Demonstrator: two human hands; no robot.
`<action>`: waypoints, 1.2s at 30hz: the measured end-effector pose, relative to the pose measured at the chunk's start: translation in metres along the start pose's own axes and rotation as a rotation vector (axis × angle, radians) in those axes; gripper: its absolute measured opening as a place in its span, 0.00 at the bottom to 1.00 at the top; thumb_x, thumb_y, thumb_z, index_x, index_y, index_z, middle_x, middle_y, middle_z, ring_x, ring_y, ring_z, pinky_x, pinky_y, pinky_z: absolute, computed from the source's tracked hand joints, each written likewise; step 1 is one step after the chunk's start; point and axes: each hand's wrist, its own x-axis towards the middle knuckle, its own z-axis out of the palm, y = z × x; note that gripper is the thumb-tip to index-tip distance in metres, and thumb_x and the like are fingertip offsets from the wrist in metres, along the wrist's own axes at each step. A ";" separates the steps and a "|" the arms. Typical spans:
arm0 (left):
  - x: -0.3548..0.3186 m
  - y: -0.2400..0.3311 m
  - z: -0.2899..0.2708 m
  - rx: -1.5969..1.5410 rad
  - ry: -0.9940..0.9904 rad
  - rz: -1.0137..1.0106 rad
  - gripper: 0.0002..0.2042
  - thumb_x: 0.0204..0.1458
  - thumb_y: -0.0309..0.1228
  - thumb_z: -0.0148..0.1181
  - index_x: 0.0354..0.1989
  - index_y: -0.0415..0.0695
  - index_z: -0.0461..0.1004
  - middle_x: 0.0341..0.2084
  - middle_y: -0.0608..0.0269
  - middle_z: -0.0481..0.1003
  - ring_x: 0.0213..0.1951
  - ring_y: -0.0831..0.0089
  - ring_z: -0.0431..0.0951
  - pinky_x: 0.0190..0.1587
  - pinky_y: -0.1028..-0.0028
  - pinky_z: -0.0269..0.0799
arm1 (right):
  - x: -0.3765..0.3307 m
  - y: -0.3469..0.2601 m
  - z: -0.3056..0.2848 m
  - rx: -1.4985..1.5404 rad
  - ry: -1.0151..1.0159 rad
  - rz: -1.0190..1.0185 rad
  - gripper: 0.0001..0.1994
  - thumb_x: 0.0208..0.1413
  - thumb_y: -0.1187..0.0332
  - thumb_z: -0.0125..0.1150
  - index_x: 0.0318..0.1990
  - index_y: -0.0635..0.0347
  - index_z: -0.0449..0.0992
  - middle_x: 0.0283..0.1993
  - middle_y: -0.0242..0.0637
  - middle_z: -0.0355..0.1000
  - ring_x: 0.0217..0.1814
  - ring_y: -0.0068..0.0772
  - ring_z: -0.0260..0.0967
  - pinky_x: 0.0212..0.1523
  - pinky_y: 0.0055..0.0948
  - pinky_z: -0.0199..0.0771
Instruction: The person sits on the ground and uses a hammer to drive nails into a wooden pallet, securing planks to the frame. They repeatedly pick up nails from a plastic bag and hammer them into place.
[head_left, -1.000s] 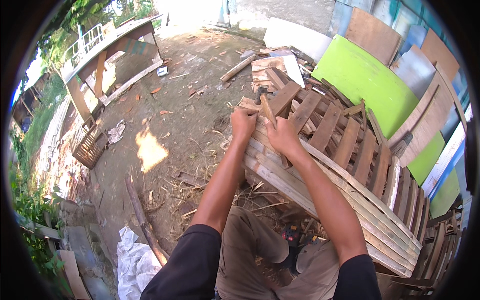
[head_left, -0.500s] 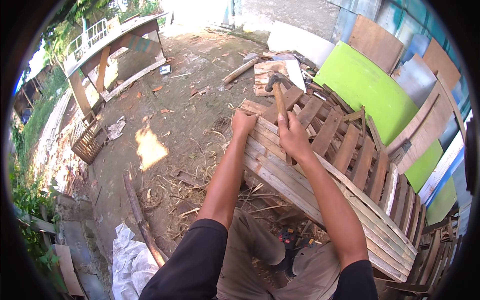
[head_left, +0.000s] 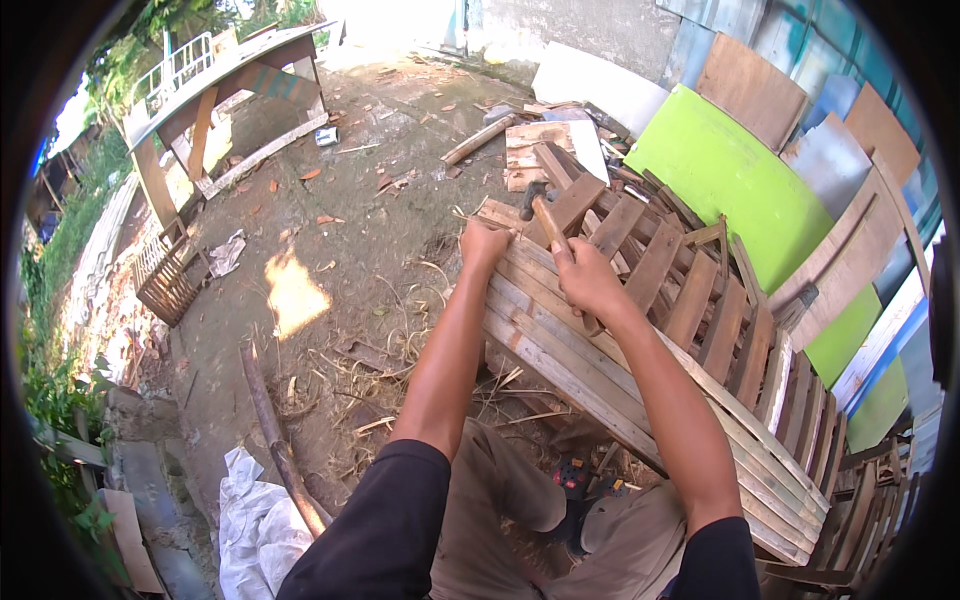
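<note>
A long slatted wooden crate (head_left: 600,370) lies on its side, slanting from the middle toward the lower right. At its far left corner my left hand (head_left: 484,245) is closed over the ends of the slats; the fingertips are mostly hidden. My right hand (head_left: 590,278) wraps round the wooden handle of a hammer (head_left: 548,220), thumb along the handle. The dark hammer head is low over the crate's far end, just right of my left hand. Whether it touches the wood I cannot tell.
More slatted wood and scrap (head_left: 655,265) lie beyond the crate. A green panel (head_left: 735,185) leans at the right with other boards. On the ground are a branch (head_left: 270,430), a white sack (head_left: 255,530) and a small slatted basket (head_left: 165,280). A wooden table (head_left: 230,75) stands far left.
The hammer head has come down and a little left, toward my left hand. My right hand has lowered slightly with it; my left hand keeps its place on the crate's corner.
</note>
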 end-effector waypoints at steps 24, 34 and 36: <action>-0.001 0.004 0.008 -0.106 -0.075 0.045 0.18 0.46 0.39 0.73 0.38 0.36 0.85 0.34 0.49 0.84 0.38 0.61 0.84 0.45 0.64 0.76 | -0.012 0.003 -0.013 0.271 0.144 0.016 0.19 0.71 0.53 0.44 0.44 0.64 0.70 0.25 0.42 0.71 0.22 0.39 0.72 0.29 0.43 0.73; 0.012 -0.007 0.022 -0.091 -0.035 0.013 0.18 0.46 0.40 0.73 0.37 0.36 0.85 0.27 0.54 0.83 0.29 0.67 0.81 0.36 0.65 0.75 | -0.008 -0.013 -0.022 0.486 0.091 0.048 0.18 0.73 0.51 0.42 0.44 0.58 0.67 0.21 0.29 0.60 0.12 0.20 0.55 0.12 0.27 0.59; 0.008 -0.002 0.019 -0.086 -0.073 0.003 0.18 0.46 0.40 0.73 0.38 0.36 0.85 0.28 0.54 0.83 0.29 0.67 0.81 0.36 0.65 0.75 | -0.012 -0.012 -0.021 0.347 -0.002 0.109 0.20 0.72 0.53 0.43 0.42 0.64 0.68 0.21 0.30 0.63 0.13 0.24 0.62 0.14 0.29 0.65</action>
